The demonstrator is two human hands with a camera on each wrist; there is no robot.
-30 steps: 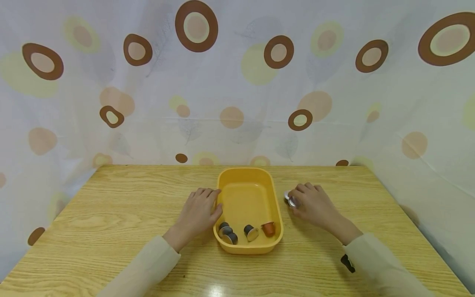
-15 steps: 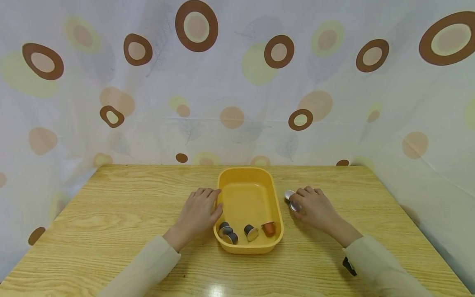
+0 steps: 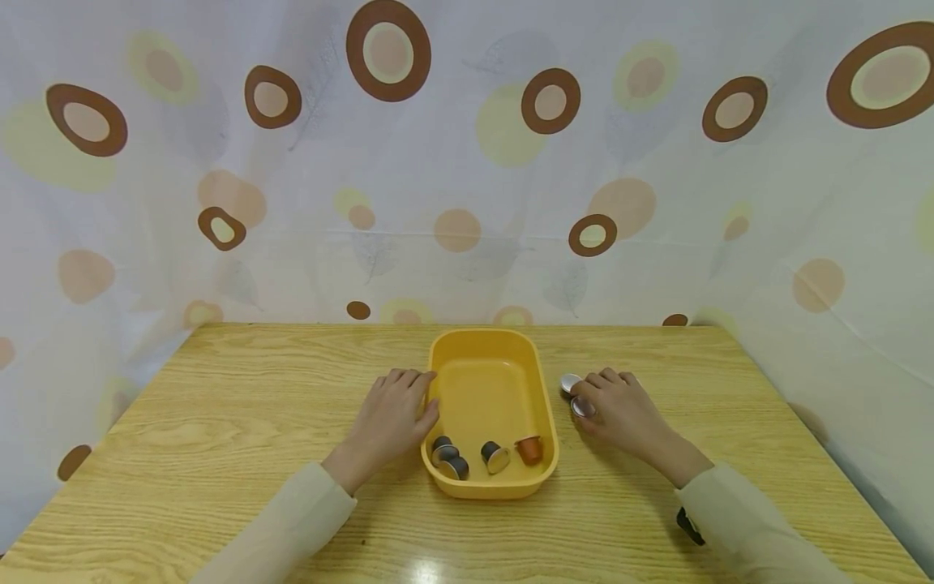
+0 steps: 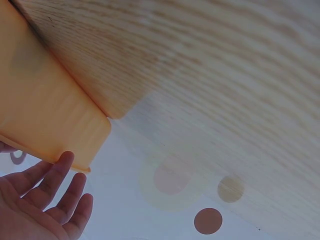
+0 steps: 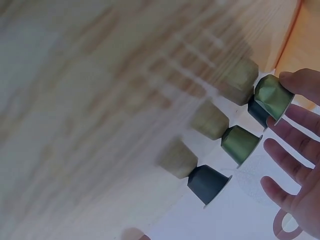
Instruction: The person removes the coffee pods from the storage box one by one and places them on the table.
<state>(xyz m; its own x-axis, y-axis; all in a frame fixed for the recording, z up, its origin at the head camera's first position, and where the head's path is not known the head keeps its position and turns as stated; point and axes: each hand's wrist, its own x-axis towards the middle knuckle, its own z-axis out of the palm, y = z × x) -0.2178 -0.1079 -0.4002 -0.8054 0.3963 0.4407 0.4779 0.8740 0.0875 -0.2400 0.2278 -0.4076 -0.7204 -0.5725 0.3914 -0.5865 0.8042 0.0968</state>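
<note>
Sleeves of pale cream cloth lead up to both hands on the light wooden table [image 3: 219, 422]. Four small coffee capsules [image 3: 485, 456] lie at the near end of the yellow oval plastic tub [image 3: 543, 389]. Against its outer wall rests the left hand [image 3: 394, 414], fingers relaxed, gripping nothing. Beside the tub, the right hand [image 3: 616, 410] pinches a green metal capsule [image 5: 272, 96] at its fingertips; two more capsules stand nearby. Farther back hangs a spotted curtain [image 3: 467, 162].

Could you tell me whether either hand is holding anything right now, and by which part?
The right hand pinches a green capsule by its sides; how firm the grip is cannot be told. The left hand only rests against the yellow tray.
</note>
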